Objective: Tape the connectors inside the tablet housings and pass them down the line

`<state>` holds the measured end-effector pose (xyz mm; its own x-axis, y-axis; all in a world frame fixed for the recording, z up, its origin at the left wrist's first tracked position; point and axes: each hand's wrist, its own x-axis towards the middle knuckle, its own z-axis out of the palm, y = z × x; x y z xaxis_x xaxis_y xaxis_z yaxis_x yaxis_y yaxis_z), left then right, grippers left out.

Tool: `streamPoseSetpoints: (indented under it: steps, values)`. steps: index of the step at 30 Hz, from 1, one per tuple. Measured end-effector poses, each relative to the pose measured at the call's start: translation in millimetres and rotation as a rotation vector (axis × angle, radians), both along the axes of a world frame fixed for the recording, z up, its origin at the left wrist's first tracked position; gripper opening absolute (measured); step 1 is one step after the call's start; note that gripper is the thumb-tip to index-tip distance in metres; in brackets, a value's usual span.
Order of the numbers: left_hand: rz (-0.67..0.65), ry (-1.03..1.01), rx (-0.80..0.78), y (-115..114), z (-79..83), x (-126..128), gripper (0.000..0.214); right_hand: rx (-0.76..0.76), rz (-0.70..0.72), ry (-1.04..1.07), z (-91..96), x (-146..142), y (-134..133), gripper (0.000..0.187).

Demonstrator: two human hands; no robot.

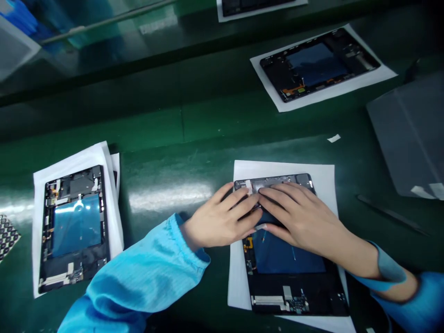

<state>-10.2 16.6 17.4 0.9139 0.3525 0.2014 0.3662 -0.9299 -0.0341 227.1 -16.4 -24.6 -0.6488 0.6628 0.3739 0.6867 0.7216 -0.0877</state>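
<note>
An opened tablet, its inner parts facing up, lies on white paper sheets. My left hand reaches over its upper left part, index finger and thumb drawn close together; what lies between them, if anything, is hidden. My right hand rests across the upper part of the same tablet, fingers stretched out and thumb apart. The fingertips of both hands meet near a white tab at the tablet's upper edge. Below the hands show a blue battery area and an orange flex cable.
Another opened tablet lies on paper at the left. A further one is at the back right on the green table. A dark pointed tool, a grey sheet and a white scrap lie at the right.
</note>
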Motion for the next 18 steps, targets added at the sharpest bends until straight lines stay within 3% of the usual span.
streamPoseSetpoints:
  steps: [12, 18]
  values:
    - [0.122, -0.033, -0.399, 7.8, -4.6, 0.6, 0.036, 0.038, 0.024, -0.013, -0.3, 2.7, 0.6, 0.047]
    - [0.174, -0.07, -0.522, 13.2, -0.7, 9.4, 0.028, 0.001, 0.037, -0.029, 0.6, 6.1, -0.6, 0.047]
